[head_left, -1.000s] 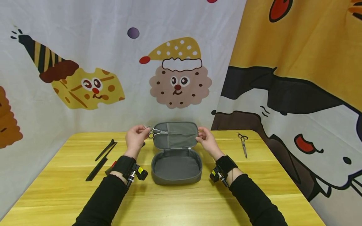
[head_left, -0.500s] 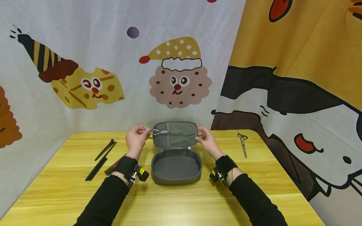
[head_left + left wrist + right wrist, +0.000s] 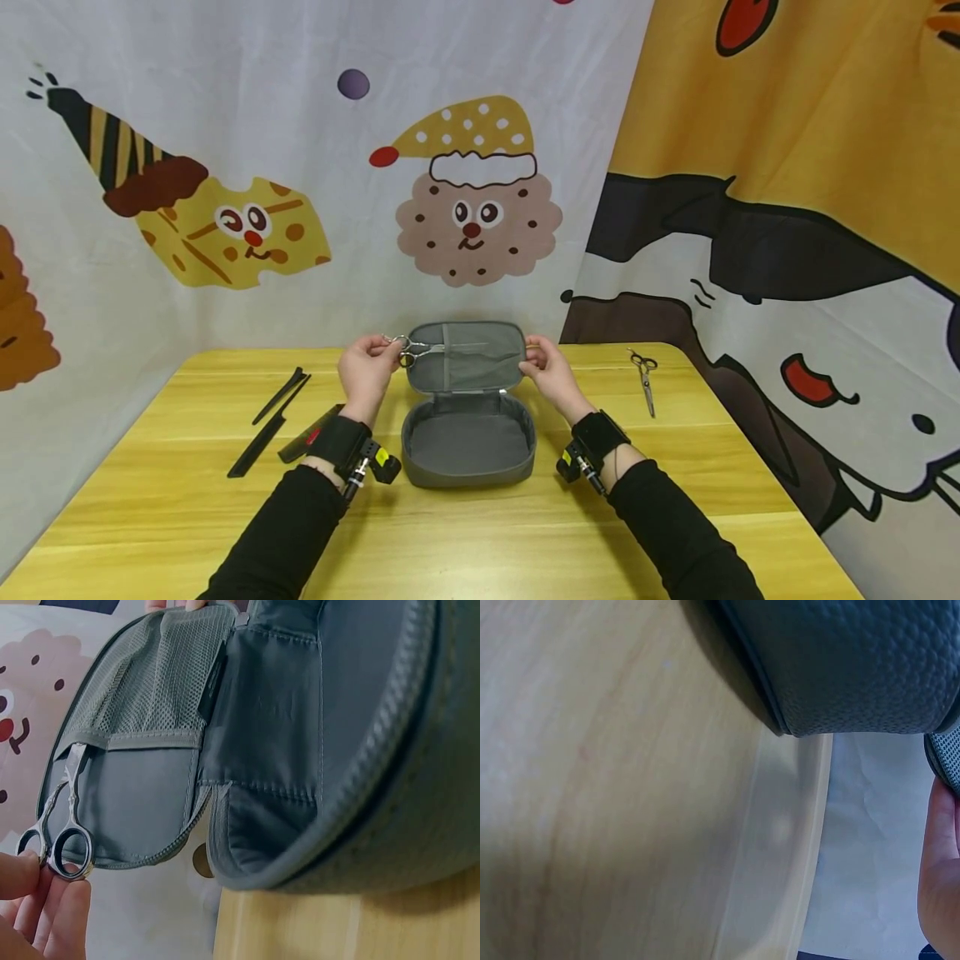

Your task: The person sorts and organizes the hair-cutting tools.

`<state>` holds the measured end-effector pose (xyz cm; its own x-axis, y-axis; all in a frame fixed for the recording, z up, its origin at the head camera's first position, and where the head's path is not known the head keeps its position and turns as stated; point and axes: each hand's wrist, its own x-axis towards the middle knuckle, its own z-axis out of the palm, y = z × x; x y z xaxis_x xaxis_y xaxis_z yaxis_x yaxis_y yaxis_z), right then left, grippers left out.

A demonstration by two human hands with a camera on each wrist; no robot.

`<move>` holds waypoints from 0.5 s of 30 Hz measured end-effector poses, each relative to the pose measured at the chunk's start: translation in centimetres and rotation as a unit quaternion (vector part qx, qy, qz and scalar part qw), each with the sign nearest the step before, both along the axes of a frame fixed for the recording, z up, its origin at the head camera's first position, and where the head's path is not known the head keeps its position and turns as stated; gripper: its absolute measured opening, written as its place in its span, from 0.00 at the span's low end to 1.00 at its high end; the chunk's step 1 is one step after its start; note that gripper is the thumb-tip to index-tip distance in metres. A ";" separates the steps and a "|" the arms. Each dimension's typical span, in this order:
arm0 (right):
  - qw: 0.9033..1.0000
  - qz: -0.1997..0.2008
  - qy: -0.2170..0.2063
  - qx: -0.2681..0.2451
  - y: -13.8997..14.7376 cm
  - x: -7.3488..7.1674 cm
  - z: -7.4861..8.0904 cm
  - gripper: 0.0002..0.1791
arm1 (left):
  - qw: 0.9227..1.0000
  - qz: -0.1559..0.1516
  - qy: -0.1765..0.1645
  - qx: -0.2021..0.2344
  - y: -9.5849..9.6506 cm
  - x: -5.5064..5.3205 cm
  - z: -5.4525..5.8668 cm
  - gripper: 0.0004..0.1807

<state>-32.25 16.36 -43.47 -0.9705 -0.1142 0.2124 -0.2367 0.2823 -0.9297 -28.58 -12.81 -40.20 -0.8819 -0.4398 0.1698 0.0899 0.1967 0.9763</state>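
Note:
A grey zippered case stands on the table with its lid raised; its lower part holds nothing visible. My left hand pinches the finger rings of silver scissors at the lid's left side. Their blades run into the mesh pocket inside the lid, where the mesh largely covers them. At the lid's right edge, my right hand grips the rim between thumb and fingers. Only part of that hand shows in the right wrist view, against the lid.
Left on the wooden table lie a black tail comb, a slim black clip-like piece and a dark comb partly under my left wrist. Black-handled scissors lie right. A printed curtain hangs behind.
My left hand has shifted slightly right, sliding the scissors a little deeper into the mesh pocket. The dark comb under the left wrist shows more. My right hand stays put on the lid.

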 end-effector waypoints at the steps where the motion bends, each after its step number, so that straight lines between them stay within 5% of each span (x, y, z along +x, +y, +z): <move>1: 1.000 0.000 -0.001 0.000 0.0 0.0 0.0 0.22 | 1.000 0.001 0.002 0.001 0.1 0.0 0.0 0.10; 7: 1.000 0.008 -0.002 0.002 0.1 0.0 0.0 0.22 | 1.000 0.016 0.025 -0.004 0.5 -0.1 -0.2 0.08; 15: 1.000 0.008 -0.003 0.015 -0.7 2.8 3.3 0.21 | 0.998 0.027 0.042 -0.024 0.9 0.0 -0.4 0.08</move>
<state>-29.45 15.65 -40.16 -0.9700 -0.1350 0.2022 -0.2349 0.3061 -0.9225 -28.54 -11.95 -40.64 -0.8384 -0.4767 0.2644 0.1591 0.2499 0.9551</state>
